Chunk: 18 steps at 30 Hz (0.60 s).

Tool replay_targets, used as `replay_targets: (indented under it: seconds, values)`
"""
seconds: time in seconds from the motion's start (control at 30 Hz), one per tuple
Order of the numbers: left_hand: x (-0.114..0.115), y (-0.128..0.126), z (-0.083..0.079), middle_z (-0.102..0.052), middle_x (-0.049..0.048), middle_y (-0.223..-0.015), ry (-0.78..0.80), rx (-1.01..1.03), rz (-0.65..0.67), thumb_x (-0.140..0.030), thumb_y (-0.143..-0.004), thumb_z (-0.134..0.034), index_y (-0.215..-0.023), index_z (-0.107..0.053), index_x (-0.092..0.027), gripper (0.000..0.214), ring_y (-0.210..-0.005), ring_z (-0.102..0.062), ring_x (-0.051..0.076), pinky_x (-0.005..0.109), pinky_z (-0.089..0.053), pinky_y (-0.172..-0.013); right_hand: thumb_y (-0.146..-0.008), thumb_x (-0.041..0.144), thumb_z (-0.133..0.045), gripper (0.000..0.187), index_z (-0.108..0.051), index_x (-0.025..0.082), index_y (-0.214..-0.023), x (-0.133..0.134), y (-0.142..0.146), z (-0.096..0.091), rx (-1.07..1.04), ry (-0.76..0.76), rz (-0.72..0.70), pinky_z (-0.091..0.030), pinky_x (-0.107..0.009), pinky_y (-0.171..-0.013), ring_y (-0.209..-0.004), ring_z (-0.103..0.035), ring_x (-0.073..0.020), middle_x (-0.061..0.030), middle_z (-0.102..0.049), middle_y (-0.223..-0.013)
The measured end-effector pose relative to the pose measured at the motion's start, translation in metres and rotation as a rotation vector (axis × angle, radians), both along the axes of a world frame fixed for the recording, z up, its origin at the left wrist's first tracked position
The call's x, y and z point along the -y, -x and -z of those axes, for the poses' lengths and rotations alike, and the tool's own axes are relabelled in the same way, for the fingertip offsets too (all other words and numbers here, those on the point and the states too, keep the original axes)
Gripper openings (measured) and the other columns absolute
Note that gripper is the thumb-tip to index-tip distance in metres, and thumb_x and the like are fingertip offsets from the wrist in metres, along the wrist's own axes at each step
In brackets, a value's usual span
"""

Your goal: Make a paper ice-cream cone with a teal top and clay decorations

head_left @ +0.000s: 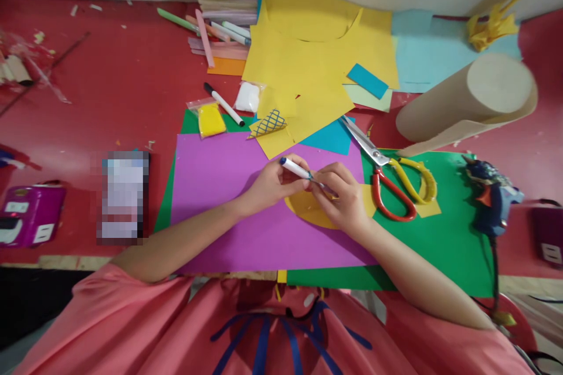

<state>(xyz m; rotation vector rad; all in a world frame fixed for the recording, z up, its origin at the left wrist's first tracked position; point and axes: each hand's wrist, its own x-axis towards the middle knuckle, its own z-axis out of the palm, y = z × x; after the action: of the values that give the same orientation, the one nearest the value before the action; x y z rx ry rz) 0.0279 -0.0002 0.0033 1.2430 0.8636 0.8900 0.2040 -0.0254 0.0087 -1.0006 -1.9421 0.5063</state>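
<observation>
A white marker [295,168] with dark blue ends is held between both hands, above the purple sheet [229,211]. My left hand [273,183] is closed on its upper left part. The fingers of my right hand [342,194] pinch its other end, which they partly hide. Under my right hand lies a yellow-orange paper piece [310,211] with a curved edge. Just beyond the hands is a small yellow cut-out with a blue criss-cross pattern [269,123]. Scissors [380,159] with one red and one yellow handle lie blades open to the right.
Large yellow paper [308,64] spreads at the back, beside several markers [233,32]. A black-capped marker [224,104] and packets of yellow [211,120] and white [248,97] material lie nearer. A paper roll [457,99] and blue glue gun [492,205] are right; a phone [123,196] is left.
</observation>
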Motion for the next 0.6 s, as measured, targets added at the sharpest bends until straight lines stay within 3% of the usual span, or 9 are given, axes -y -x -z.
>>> replay_targets:
  seconds: [0.37,0.5,0.6]
  values:
    - [0.0024,0.0007,-0.0039,-0.069,0.0012,-0.077,0.06,0.058,0.004,-0.039,-0.077,-0.076,-0.084,-0.063,-0.016,0.027,-0.066,-0.068,0.011,0.023,-0.057,-0.065,-0.089,0.006,-0.059,0.024,-0.061,0.022,-0.107,0.005,0.0029,0.0027,0.08,-0.22,0.043,-0.051,-0.031,-0.062,-0.071,-0.058,-0.0172,-0.0029,-0.063,-0.078]
    - [0.0028,-0.0027,-0.0055,-0.066,-0.0014,-0.073,0.109,0.106,-0.058,-0.038,-0.073,-0.078,-0.082,-0.06,-0.016,0.03,-0.059,-0.067,0.009,0.02,-0.057,-0.059,-0.089,0.008,-0.062,0.025,-0.062,0.021,-0.11,0.0051,0.0037,0.0043,0.071,-0.197,0.058,-0.055,-0.032,-0.068,-0.077,-0.063,-0.0176,-0.0054,-0.068,-0.086]
    - [0.0031,-0.0054,-0.0056,-0.064,-0.004,-0.068,0.119,0.098,-0.135,-0.036,-0.07,-0.078,-0.081,-0.057,-0.017,0.031,-0.057,-0.066,0.009,0.019,-0.057,-0.057,-0.09,0.013,-0.062,0.018,-0.067,0.021,-0.106,0.0031,0.0036,0.0028,-0.001,-0.079,0.056,-0.058,-0.032,-0.072,-0.083,-0.067,-0.0178,-0.0069,-0.071,-0.091]
